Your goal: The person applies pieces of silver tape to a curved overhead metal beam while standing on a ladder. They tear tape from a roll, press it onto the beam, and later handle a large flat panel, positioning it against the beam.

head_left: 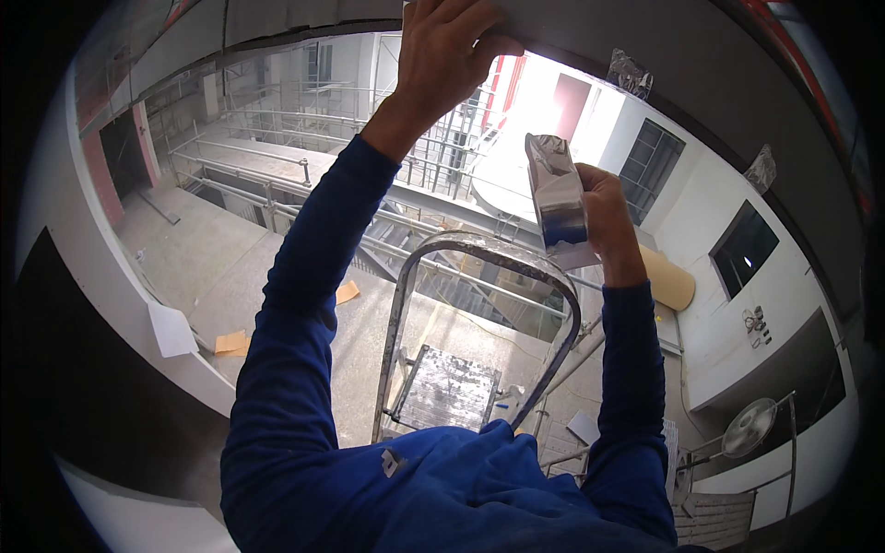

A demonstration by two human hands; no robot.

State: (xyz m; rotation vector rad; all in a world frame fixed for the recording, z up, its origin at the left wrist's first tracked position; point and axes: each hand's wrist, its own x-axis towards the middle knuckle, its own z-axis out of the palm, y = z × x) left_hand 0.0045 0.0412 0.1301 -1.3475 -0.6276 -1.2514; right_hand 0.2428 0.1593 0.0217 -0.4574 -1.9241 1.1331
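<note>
My left hand (447,55) reaches up to the lower edge of a dark grey panel (562,32) overhead. Its thumb is spread along the panel and nothing shows in its grasp; the fingertips run off the top of the view. My right hand (608,217), a little lower and to the right, is closed on a roll of silver foil tape (558,189), seen edge-on with a shiny crumpled face. Two pieces of foil tape stick to the panel: one strip (631,74) right of my left hand, another strip (761,169) farther right.
Below me stands a stepladder (461,241) with a curved top rail and a paint-spotted platform (447,387). Beyond it are scaffold pipes (277,198) and a concrete floor (221,263). A tan cylinder (670,279) and a round fan (749,427) stand at the right.
</note>
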